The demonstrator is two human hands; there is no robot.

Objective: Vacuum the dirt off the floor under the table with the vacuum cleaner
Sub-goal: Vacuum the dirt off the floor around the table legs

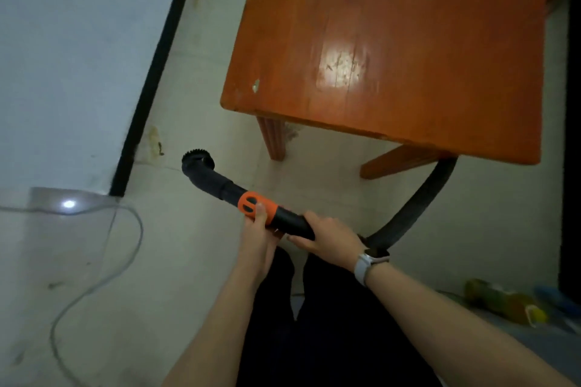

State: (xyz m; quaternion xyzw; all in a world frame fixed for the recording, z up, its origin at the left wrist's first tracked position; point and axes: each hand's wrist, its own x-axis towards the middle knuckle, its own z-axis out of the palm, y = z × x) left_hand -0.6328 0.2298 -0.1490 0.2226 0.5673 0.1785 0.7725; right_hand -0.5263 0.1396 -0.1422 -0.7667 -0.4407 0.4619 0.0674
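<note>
Two bare hands are gripping one black plastic vacuum wand (pixel 232 190): the left hand (pixel 259 237) is curling around its orange collar, the right hand (pixel 327 237) around the smooth tube behind. Its round bristled brush head (pixel 198 162) is hovering just left of the glossy orange wooden table (pixel 393 41), whose two legs are showing.

A glossy orange-brown wooden table (pixel 393 41) is showing two pale chipped spots and a white glare patch. The black plastic vacuum wand (pixel 220 181) is wearing an orange collar with two black oval slots, and its hose (pixel 418 198) is looking dark grey. The floor tiles (pixel 188 261) are appearing off-white with brownish stains; a grey wristwatch band (pixel 361 267) is showing too.
</note>
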